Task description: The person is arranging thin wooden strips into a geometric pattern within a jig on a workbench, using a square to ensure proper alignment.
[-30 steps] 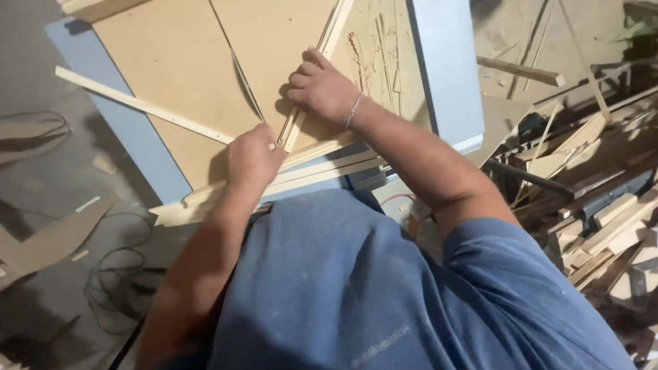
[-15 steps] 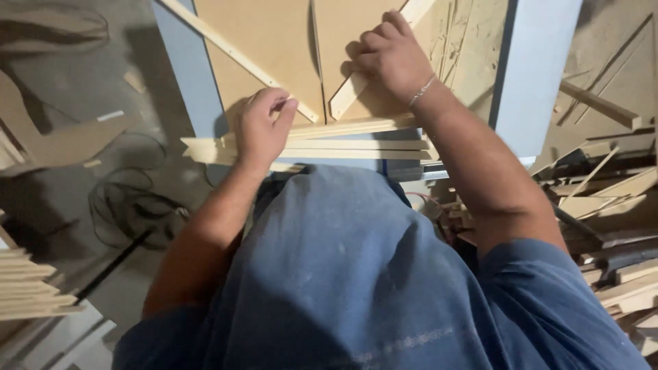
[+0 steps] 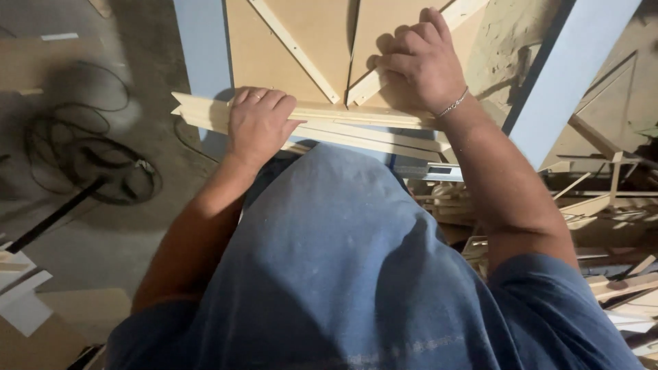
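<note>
My left hand (image 3: 259,123) lies closed over a bundle of long pale wooden strips (image 3: 356,127) stacked along the near edge of a blue-edged workbench (image 3: 200,48). My right hand (image 3: 419,63) presses palm-down on a slanted wooden strip (image 3: 384,79) lying on a tan fibreboard panel (image 3: 301,27); a thin bracelet circles that wrist. Another narrow strip (image 3: 291,46) runs diagonally across the panel. My blue shirt fills the lower middle of the view and hides the bench front.
A coil of black cable (image 3: 89,161) lies on the grey floor at left. Piles of wooden offcuts and strips (image 3: 603,226) crowd the right side. Pale board scraps (image 3: 24,301) sit at the lower left.
The view has swung so the bench sits higher and more upright in frame. My left hand has spread flatter over the strip bundle; my right hand stays pressed on the slanted strip.
</note>
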